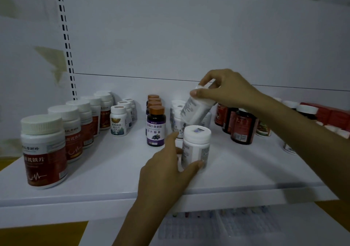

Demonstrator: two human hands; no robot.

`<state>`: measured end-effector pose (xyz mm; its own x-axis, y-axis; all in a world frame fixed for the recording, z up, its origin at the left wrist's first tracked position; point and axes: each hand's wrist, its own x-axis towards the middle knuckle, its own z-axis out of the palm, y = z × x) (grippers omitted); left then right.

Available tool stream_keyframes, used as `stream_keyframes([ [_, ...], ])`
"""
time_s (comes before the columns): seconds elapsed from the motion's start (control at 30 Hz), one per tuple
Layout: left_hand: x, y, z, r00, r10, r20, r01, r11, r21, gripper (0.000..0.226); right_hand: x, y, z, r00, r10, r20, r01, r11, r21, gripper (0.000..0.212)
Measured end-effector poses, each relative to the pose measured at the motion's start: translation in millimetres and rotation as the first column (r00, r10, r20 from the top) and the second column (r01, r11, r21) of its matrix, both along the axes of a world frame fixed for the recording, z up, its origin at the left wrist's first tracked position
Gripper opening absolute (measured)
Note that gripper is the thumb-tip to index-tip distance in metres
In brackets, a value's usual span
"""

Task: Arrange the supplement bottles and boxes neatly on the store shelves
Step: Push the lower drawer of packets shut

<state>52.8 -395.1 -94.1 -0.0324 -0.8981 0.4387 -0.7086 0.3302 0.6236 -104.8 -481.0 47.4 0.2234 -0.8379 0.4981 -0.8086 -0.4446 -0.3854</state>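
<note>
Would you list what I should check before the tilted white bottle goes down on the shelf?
1. Right hand grips the tilted white plastic bottle at its cap: ok.
2. That bottle upright: not ok.
3. Left hand holds the upright white-capped bottle on the white shelf: ok.
4. Free slot in the white bottle row behind: cannot tell, hidden.
5. Upright bottle's front label facing out: not ok, fine print shows.
</note>
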Motion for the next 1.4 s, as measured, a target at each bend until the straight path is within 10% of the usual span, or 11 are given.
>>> stream_keyframes([
  [0.3,-1.4,-4.5,-2.8,0.994,0.030,0.103,-0.029,1.000,-0.013,0.068,28.3,-17.8,-26.4,0.942,0.030,-0.334,0.073,0.954,0.289,0.064],
  [0.7,-2.4,-9.7,-5.9,0.991,0.031,0.131,-0.024,0.998,-0.055,0.070,22.2,-35.9,-21.6,0.980,0.049,-0.192,0.012,0.953,0.304,0.039],
  [1.07,5.0,-10.8,-4.3,0.929,-0.037,-0.368,-0.002,0.994,-0.106,0.078,51.4,-69.7,-29.5,0.949,-0.054,-0.309,0.131,0.963,0.235,0.053],
  [1.23,9.2,-9.5,-2.9,0.873,-0.072,-0.483,0.001,0.989,-0.145,0.068,35.0,-40.8,-1.1,0.987,-0.098,-0.125,0.099,0.995,0.004,0.039],
  [1.4,10.5,-6.2,1.3,0.795,-0.116,-0.595,-0.009,0.979,-0.202,0.054,5.3,20.1,10.7,0.849,0.179,0.497,-0.151,0.984,-0.097,0.031],
])
